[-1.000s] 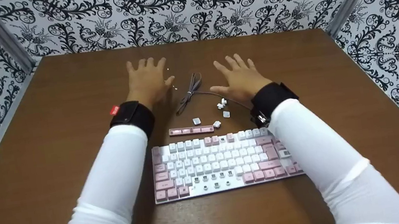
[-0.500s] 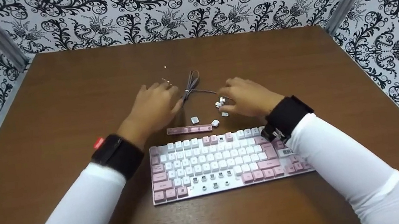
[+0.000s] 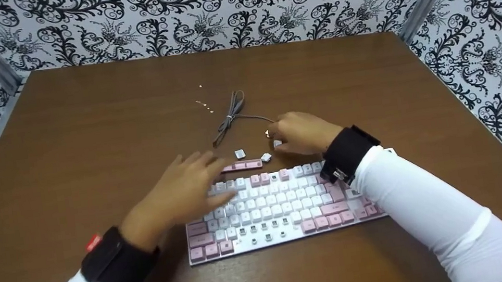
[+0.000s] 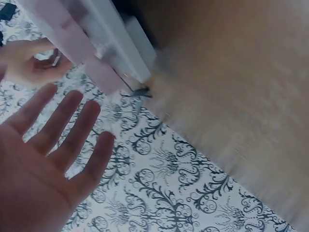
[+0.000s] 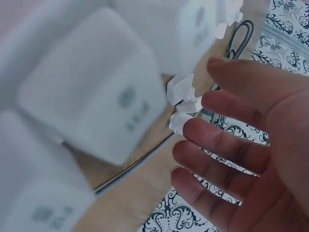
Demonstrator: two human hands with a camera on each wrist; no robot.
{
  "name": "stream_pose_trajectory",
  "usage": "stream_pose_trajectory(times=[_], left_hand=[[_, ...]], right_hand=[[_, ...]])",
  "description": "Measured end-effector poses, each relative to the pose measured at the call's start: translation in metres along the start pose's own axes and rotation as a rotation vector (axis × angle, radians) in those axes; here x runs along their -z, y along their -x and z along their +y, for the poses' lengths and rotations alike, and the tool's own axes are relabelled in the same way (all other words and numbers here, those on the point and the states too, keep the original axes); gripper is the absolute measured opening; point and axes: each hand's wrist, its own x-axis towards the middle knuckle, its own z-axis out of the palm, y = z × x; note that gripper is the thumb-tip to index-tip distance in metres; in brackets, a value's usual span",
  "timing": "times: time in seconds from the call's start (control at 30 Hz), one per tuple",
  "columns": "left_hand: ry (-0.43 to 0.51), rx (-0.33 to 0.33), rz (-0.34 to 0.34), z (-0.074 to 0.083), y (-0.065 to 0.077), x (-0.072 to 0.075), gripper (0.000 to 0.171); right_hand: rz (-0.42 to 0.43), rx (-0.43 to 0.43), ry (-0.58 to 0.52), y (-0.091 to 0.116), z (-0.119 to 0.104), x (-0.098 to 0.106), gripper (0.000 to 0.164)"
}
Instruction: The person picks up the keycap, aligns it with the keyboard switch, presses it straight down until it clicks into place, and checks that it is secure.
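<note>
A white and pink keyboard [image 3: 267, 212] lies on the table, with several bare switches in its lower rows. Over its upper left corner hovers my left hand [image 3: 180, 189], fingers spread and nothing in the grasp; the left wrist view shows its bare palm. Beyond the keyboard's back edge, my right hand [image 3: 304, 133] reaches down at a small group of loose white keycaps [image 5: 181, 94]. Its fingertips are right at them, thumb apart from the bent fingers. Near it lie more white keycaps, one keycap [image 3: 240, 154] beside a long pink spacebar [image 3: 247, 165], partly covered by the left hand.
A bundled grey cable [image 3: 230, 117] lies behind the keycaps and runs toward the right hand. Several tiny pale bits [image 3: 205, 105] are scattered left of it. Patterned panels [image 3: 196, 17] stand around the brown table [image 3: 106, 106].
My left hand has come back from the far side of the table to the keyboard's left corner. The right hand has drawn nearer and lowered to the loose keycaps, its fingers now bent.
</note>
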Motion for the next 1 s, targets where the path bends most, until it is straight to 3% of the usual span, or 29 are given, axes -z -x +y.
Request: stream_pose_trajectory(times=[0.1,0.2,0.5,0.7,1.0], left_hand=[[0.037,-0.004,-0.048,0.004,0.011,-0.004,0.079],[0.056,-0.013,-0.054,0.006,0.018,-0.01,0.087],[0.095,-0.058,-0.082,0.015,0.029,-0.025,0.115],[0.02,-0.105,-0.109,0.023,0.033,-0.029,0.131],[-0.067,-0.085,-0.122,0.024,0.029,-0.033,0.13]], right_hand=[[-0.001,0.015,-0.011,-0.002,0.0,0.0,0.02],[-0.001,0.014,-0.02,-0.003,0.002,-0.002,0.017],[-0.042,0.002,-0.02,-0.006,0.003,-0.006,0.018],[-0.011,0.068,-0.009,-0.01,0.002,-0.008,0.014],[-0.007,0.085,0.041,-0.015,0.002,-0.01,0.005]])
